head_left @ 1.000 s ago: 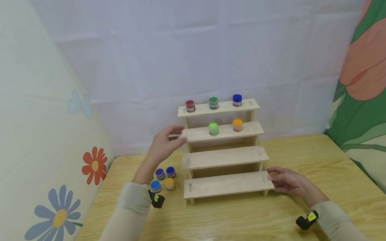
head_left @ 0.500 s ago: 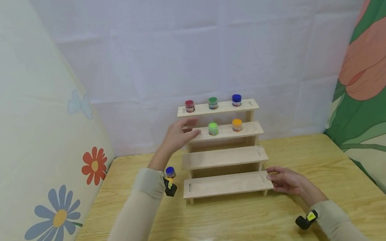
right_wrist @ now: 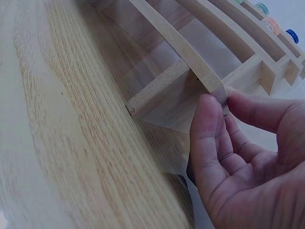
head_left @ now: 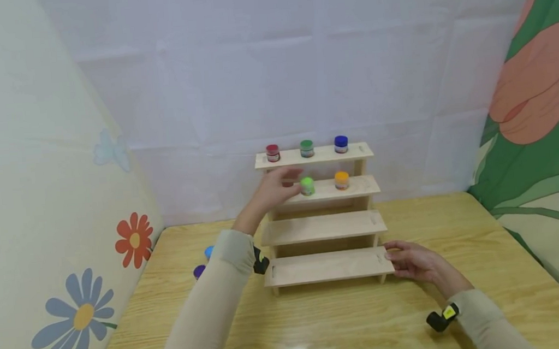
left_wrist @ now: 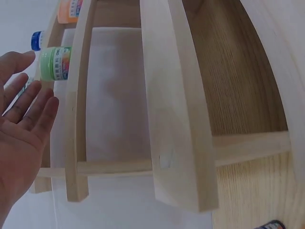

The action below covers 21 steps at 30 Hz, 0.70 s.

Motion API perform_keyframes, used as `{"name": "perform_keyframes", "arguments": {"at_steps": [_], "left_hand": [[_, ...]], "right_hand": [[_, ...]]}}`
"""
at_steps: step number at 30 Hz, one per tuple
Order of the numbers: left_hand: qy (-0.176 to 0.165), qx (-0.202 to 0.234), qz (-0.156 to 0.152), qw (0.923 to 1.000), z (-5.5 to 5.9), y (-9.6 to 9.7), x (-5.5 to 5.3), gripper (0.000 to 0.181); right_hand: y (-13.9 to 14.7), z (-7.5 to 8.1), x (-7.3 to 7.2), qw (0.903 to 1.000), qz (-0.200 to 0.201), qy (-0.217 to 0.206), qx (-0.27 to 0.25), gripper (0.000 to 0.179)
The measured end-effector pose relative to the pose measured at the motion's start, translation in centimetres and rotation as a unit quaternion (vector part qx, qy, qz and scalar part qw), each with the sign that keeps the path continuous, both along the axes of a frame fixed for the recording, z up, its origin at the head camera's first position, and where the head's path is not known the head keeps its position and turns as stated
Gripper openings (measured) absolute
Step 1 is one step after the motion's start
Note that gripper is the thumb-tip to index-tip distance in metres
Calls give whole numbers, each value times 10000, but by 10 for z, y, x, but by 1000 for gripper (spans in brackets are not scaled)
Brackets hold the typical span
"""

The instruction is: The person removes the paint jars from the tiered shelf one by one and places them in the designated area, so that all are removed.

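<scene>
My left hand reaches over the second-highest step of a wooden tiered shelf. Its fingers are apart and hold nothing, and the fingertips are right at a jar with a light green lid. In the left wrist view that light green jar stands just beyond the extended fingers. An orange-lidded jar shares the step, farther right. At the lowest step's right end, my right hand pinches the board's corner between thumb and fingers, as the right wrist view shows with the board edge.
Red, green and dark blue lidded jars line the top step. On the table left of the shelf, purple and blue lids show beside my left sleeve, which covers part of that area.
My left hand has moved right along the second-highest step, from its left end to the light green jar. The sleeve now covers different jars on the table. My right hand has kept its grip.
</scene>
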<state>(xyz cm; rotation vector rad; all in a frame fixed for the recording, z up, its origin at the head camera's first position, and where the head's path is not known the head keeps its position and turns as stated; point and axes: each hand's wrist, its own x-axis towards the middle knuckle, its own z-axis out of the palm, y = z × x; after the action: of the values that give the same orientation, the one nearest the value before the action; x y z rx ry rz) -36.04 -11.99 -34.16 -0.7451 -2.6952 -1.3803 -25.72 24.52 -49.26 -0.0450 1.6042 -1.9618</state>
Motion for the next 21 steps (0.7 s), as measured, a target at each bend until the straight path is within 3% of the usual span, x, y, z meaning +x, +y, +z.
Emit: {"name": "perform_keyframes", "arguments": {"at_steps": [7, 13, 21], "left_hand": [[-280, -8, -178, 9994, -4, 12, -7, 52], [-184, -176, -108, 9996, -7, 16, -8, 52], [-184, -276, 9, 9995, -10, 18, -11, 48]], "right_hand": [[-1, 0, 0, 10000, 37, 46, 45, 31], [-1, -2, -1, 10000, 14, 50, 46, 38], [1, -3, -2, 10000, -5, 64, 32, 33]]}}
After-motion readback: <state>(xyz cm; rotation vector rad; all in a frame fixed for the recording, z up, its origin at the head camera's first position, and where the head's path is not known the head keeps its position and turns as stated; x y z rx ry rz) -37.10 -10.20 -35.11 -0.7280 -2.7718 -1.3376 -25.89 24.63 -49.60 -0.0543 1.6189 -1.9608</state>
